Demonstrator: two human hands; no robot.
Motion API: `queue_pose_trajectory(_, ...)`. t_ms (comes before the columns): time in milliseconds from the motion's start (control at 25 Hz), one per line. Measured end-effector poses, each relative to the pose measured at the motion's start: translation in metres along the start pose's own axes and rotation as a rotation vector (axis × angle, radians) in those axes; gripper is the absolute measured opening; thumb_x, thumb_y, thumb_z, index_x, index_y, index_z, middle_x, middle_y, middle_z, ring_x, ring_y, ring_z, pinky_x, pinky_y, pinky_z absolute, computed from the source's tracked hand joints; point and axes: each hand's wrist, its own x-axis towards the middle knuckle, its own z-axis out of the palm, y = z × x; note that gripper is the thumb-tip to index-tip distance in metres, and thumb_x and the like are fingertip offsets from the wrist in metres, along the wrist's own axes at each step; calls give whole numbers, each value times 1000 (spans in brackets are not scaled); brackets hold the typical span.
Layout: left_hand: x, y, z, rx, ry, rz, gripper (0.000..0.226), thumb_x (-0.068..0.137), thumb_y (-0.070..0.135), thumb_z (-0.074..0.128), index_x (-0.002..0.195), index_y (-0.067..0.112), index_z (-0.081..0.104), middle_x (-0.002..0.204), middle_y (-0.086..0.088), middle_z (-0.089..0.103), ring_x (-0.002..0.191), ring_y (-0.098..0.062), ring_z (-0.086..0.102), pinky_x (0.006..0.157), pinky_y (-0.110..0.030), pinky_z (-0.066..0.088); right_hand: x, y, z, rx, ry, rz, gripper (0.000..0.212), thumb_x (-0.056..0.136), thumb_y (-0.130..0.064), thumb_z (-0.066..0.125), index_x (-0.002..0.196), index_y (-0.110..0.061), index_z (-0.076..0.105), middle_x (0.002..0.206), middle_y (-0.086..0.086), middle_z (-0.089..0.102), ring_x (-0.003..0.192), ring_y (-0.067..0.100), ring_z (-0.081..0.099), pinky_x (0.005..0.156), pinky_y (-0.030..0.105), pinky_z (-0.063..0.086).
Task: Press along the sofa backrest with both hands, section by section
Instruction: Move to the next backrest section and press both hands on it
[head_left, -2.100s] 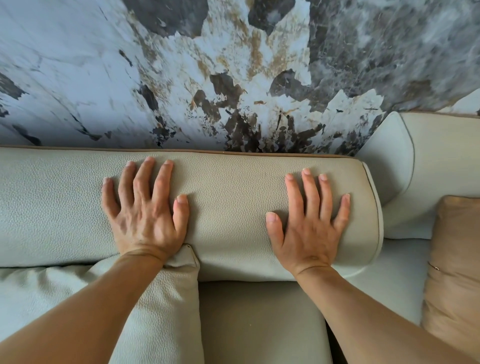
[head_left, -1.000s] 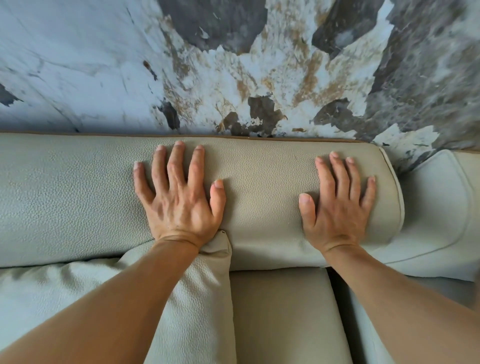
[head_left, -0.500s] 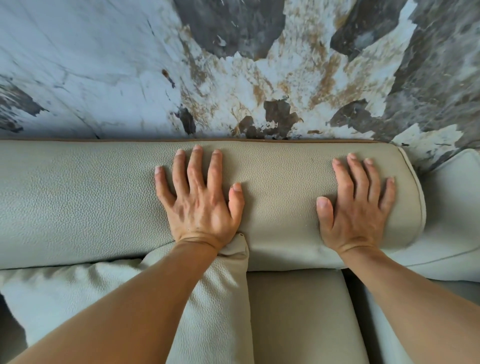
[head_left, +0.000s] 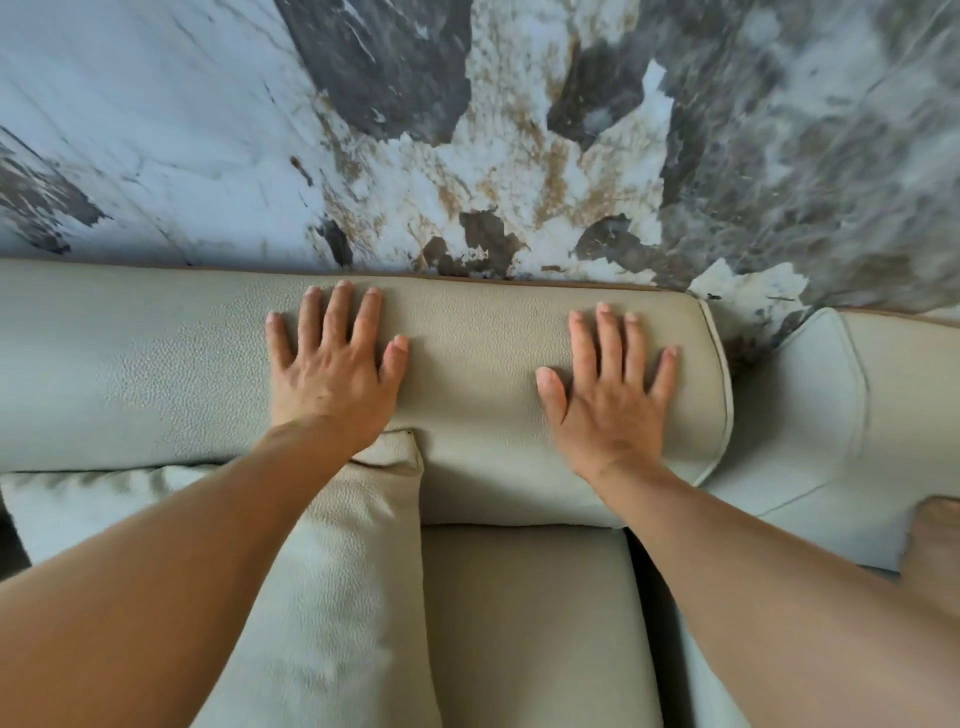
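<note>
both hands' fingers (head_left: 337, 317) spread, palms flat on the backrest (head_left: 467, 364)

Behind, a marbled wall (head_left: 218, 135), pale blue-white at the left, veined with rust brown through the middle, dark grey at the right (blurred there). In front, a pale pebbled throw pillow (head_left: 332, 587) standing on edge, one corner up. Just beside it, a smooth beige seat cushion (head_left: 530, 618). Farther right, a second pale sofa section (head_left: 810, 415), and at the frame's edge a tan cushion (head_left: 935, 540), only partly visible.
</note>
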Motion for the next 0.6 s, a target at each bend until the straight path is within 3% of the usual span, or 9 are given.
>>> queue_pose_trajectory(120,-21,-1,-32,-71,-263,18,69,92,60,6,153,29,3,164,5,-6,149,-18,-11,120,-48,-3,-5,0,-26,53,-188,10,68,94,-60,6,152,-27,-11,163,-1,-9,148,24,-11,117,55,-3)
queue_pose_trajectory(280,-68,1,-82,33,-540,-18,66,94,60,5,153,32,1,163,3,-11,149,-22,-13,117,-50,-10,-32,-8,-84,143,-499,38,67,97,-56,11,153,-25,-7,163,-1,-13,149,25,-9,118,52,2)
queue_pose_trajectory(400,-102,5,-130,81,-585,-28,67,93,62,5,153,32,6,163,1,-8,149,-24,-11,116,-53,-11,-61,-9,-134,129,-621,34,65,97,-56,10,154,-27,-5,163,0,-12,149,25,-10,117,53,-3)
queue_pose_trajectory(600,-157,0,-224,64,-531,-6,67,94,62,8,153,30,10,164,0,-3,149,-26,-8,117,-56,-8,-118,-21,-223,146,-609,33,66,97,-57,10,154,-27,-4,163,0,-9,149,26,-9,117,54,-4)
